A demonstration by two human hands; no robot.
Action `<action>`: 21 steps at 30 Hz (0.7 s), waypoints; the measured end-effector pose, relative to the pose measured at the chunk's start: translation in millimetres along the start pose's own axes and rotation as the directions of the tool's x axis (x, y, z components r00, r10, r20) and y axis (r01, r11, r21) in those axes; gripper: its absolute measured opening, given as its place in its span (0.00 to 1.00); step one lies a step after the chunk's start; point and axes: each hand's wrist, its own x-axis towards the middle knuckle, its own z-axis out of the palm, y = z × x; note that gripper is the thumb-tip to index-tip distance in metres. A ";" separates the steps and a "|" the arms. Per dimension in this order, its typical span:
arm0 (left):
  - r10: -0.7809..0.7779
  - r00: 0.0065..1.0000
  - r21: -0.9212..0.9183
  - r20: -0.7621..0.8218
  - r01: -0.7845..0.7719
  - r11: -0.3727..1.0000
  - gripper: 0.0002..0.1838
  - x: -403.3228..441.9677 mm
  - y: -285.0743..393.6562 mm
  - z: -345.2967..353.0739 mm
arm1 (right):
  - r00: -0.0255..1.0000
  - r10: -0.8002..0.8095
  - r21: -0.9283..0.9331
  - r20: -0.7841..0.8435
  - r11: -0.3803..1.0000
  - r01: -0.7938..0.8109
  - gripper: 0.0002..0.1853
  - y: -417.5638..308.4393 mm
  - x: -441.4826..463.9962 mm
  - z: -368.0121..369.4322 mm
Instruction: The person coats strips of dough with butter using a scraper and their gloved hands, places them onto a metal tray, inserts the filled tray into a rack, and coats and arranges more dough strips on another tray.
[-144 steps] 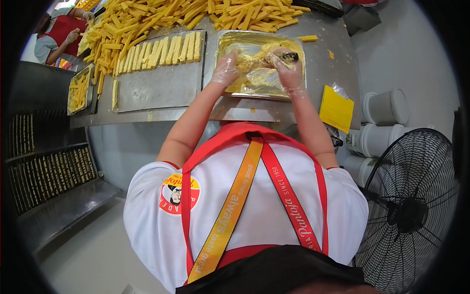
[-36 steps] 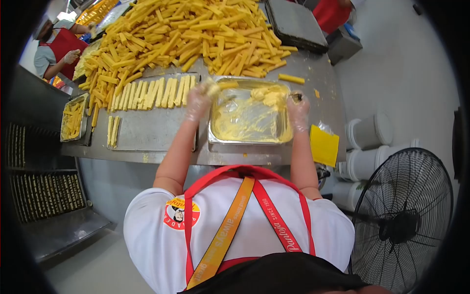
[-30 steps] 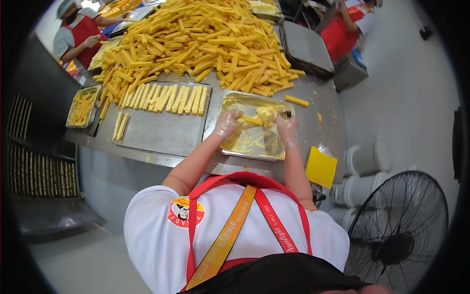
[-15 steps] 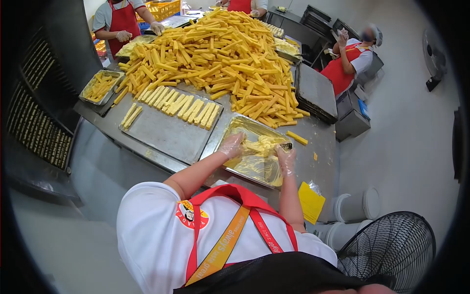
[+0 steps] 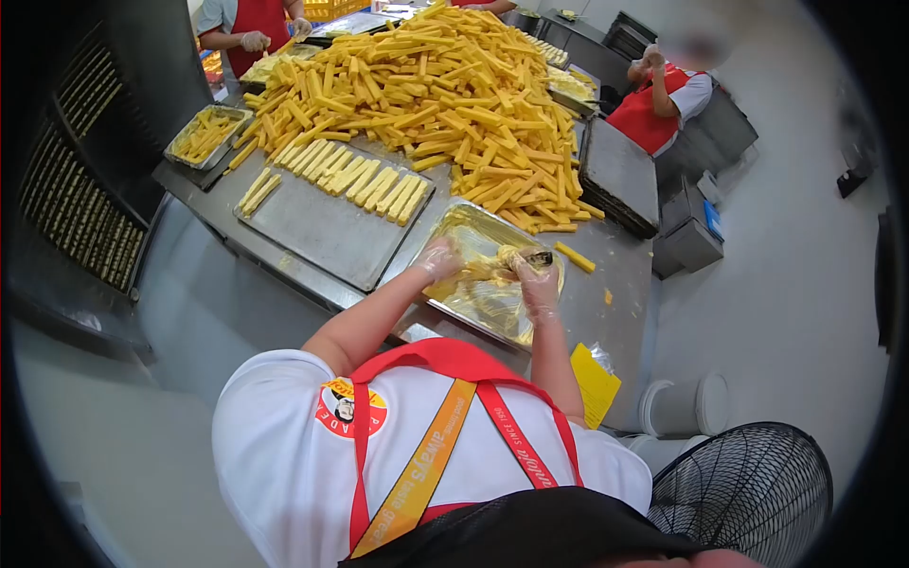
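Note:
A shallow metal tray (image 5: 478, 327) smeared with pale yellow cream (image 5: 478, 270) lies in front of me. My left hand (image 5: 441, 259), in a clear plastic glove, is at the tray's left rim. Its fingers are blurred, and whether they grip the rim is unclear. My right hand (image 5: 538, 284), gloved too, is closed over the tray's right side around a tool with a dark end (image 5: 542, 257); the rest of it is hidden by hand and cream. Left of the tray, a flat baking sheet (image 5: 331, 237) bears a row of cream-coated sticks (image 5: 355, 180).
A large heap of yellow sticks (image 5: 426, 95) covers the table's far side. Stacked dark baking sheets (image 5: 620, 175) stand at right, a small tray (image 5: 206, 137) at left. Co-workers in red aprons (image 5: 653, 109) stand around. A fan (image 5: 748, 492) and white buckets (image 5: 686, 407) are low right.
My right hand has moved left and inward over the tray with the dark-ended tool, drawing the cream together. My left hand has shifted toward the left rim. The view has shifted slightly.

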 end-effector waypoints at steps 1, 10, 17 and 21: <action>0.007 1.000 0.028 -0.013 -0.007 1.000 0.17 1.2 -8.3 7.1 | 0.999 0.021 0.045 0.048 0.999 -0.023 0.10 6.0 2.3 -0.6; 0.037 0.999 0.086 0.013 -0.038 0.996 0.18 -29.3 17.8 -21.9 | 0.995 0.086 -0.039 0.056 0.996 -0.084 0.11 -3.1 11.8 -7.7; 0.023 1.000 0.151 0.021 -0.026 0.988 0.14 -53.6 35.5 -44.2 | 0.980 0.188 -0.098 0.069 0.979 -0.181 0.13 7.4 23.3 -13.2; 0.138 0.950 -0.001 -0.280 -0.144 0.990 0.12 -72.2 11.4 -81.5 | 0.982 0.188 -0.107 -0.034 0.976 -0.191 0.15 24.5 16.8 -13.2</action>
